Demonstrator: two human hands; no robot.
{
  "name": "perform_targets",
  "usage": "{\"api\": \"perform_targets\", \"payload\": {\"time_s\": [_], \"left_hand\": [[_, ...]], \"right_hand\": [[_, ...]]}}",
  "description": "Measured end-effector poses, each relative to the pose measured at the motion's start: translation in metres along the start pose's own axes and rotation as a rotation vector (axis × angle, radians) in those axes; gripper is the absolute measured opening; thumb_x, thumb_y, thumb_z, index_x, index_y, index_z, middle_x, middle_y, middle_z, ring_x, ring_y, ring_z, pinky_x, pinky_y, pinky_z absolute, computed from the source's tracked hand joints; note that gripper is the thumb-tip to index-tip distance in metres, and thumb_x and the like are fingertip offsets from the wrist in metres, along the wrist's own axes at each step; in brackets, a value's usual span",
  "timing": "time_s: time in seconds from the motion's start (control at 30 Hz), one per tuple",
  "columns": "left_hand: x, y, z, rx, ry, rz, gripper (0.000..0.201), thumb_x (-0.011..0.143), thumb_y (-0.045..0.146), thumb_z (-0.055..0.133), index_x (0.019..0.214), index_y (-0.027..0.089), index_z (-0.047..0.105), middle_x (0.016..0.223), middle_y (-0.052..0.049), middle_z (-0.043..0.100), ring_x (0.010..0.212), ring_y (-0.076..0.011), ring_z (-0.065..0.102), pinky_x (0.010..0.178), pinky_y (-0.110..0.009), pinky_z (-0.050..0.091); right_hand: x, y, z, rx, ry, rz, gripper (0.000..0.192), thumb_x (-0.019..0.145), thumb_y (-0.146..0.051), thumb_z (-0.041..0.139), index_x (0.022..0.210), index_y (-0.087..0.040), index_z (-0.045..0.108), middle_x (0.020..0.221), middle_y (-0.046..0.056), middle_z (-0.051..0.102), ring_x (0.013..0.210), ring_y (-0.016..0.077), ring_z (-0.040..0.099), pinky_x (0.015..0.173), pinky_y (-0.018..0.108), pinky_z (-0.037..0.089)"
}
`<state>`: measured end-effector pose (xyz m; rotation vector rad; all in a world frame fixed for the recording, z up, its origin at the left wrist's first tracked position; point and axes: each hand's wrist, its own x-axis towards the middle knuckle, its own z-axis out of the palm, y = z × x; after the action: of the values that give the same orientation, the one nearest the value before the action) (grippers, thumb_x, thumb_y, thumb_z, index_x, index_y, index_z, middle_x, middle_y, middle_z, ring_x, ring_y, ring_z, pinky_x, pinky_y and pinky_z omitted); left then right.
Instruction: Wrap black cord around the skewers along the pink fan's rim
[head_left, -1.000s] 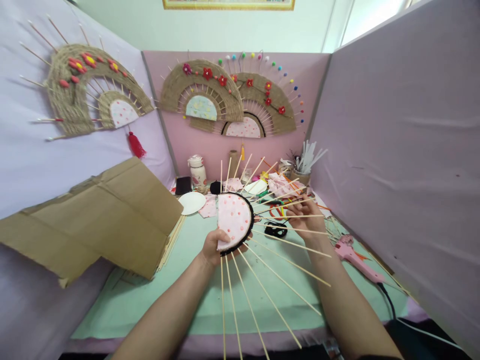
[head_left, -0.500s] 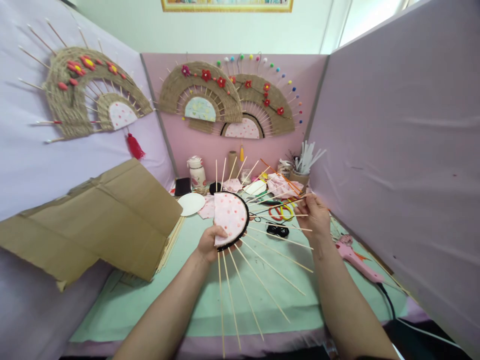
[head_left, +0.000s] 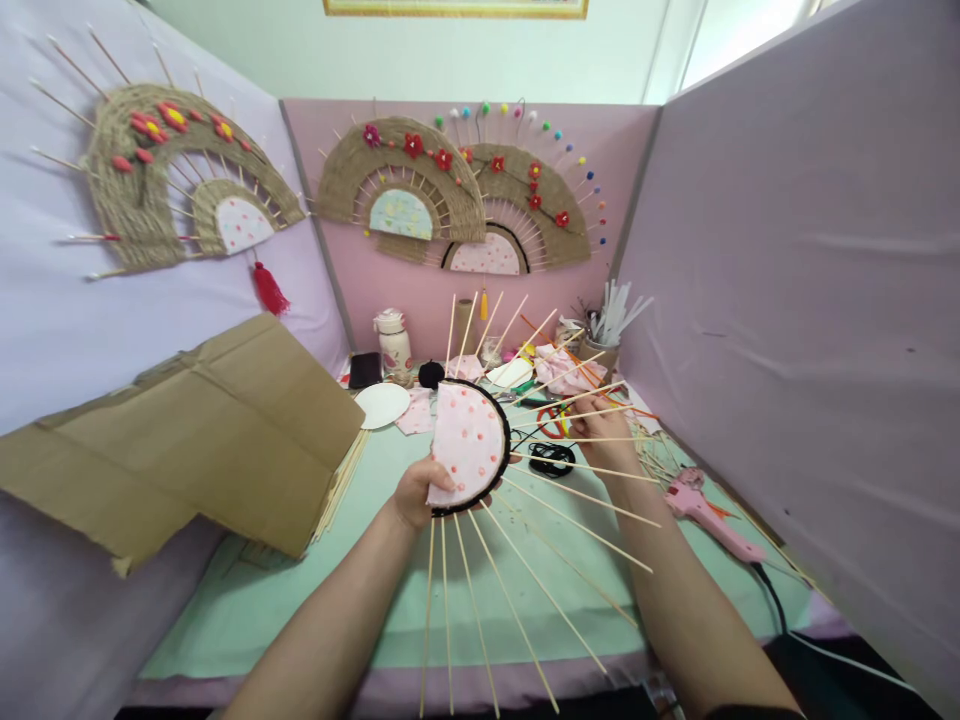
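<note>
My left hand grips the lower corner of a half-round fan base, thumb on its pink dotted cloth, fingers behind. Black cord edges the curved side. Thin wooden sticks fan out from that edge to the right, up and down. Behind several of these sticks is my right hand, its fingers closed on a strand of black cord that runs to the base's edge. A small bundle of black cord lies on the table between the hands.
Red and yellow scissors lie behind the sticks. A pink glue gun with its cable is at the right. Brown cardboard leans at the left. Behind stand a white bottle and a container of white sticks. Finished fans hang on the partitions.
My right hand has moved left and slightly down, behind the sticks. The fan base has shifted slightly right and turned a little, its sticks moving with it.
</note>
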<state>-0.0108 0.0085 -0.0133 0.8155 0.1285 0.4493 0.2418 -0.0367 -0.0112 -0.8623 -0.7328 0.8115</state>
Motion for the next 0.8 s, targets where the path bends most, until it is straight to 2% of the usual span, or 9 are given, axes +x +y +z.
{"api": "perform_targets", "payload": {"time_s": [0.1, 0.37, 0.57, 0.8], "left_hand": [[0.000, -0.002, 0.003, 0.008, -0.047, 0.002, 0.084, 0.046, 0.006, 0.049, 0.130, 0.011, 0.040, 0.115, -0.018, 0.059, 0.097, -0.0318, 0.060, 0.074, -0.038, 0.049], [-0.001, -0.012, 0.002, -0.070, -0.134, -0.117, 0.078, 0.050, 0.012, 0.051, 0.128, 0.012, 0.042, 0.111, -0.018, 0.061, 0.099, -0.0365, 0.057, 0.077, -0.051, 0.045], [0.003, -0.018, 0.000, -0.132, -0.176, -0.204, 0.076, 0.052, 0.017, 0.050, 0.128, 0.011, 0.042, 0.111, -0.019, 0.060, 0.100, -0.0365, 0.057, 0.077, -0.051, 0.043], [0.002, -0.015, 0.009, -0.171, -0.156, -0.193, 0.078, 0.049, 0.022, 0.051, 0.126, 0.011, 0.044, 0.113, -0.020, 0.059, 0.100, -0.0373, 0.055, 0.075, -0.048, 0.041]], "right_hand": [[0.000, 0.006, 0.000, -0.067, 0.034, 0.013, 0.027, 0.066, -0.036, 0.070, 0.063, -0.017, 0.051, 0.046, -0.008, 0.036, 0.038, 0.0029, 0.028, 0.033, 0.015, 0.020], [0.002, 0.015, 0.002, -0.130, 0.038, 0.002, 0.023, 0.068, -0.036, 0.068, 0.064, -0.017, 0.054, 0.045, -0.008, 0.036, 0.038, 0.0041, 0.029, 0.035, 0.017, 0.023], [-0.003, 0.009, 0.008, 0.003, 0.020, -0.100, 0.022, 0.069, -0.035, 0.068, 0.065, -0.019, 0.053, 0.047, -0.006, 0.036, 0.041, 0.0052, 0.029, 0.037, 0.018, 0.023], [-0.004, 0.004, 0.007, 0.036, 0.002, -0.120, 0.019, 0.072, -0.032, 0.067, 0.067, -0.019, 0.054, 0.049, -0.006, 0.036, 0.042, 0.0048, 0.029, 0.039, 0.018, 0.026]]}}
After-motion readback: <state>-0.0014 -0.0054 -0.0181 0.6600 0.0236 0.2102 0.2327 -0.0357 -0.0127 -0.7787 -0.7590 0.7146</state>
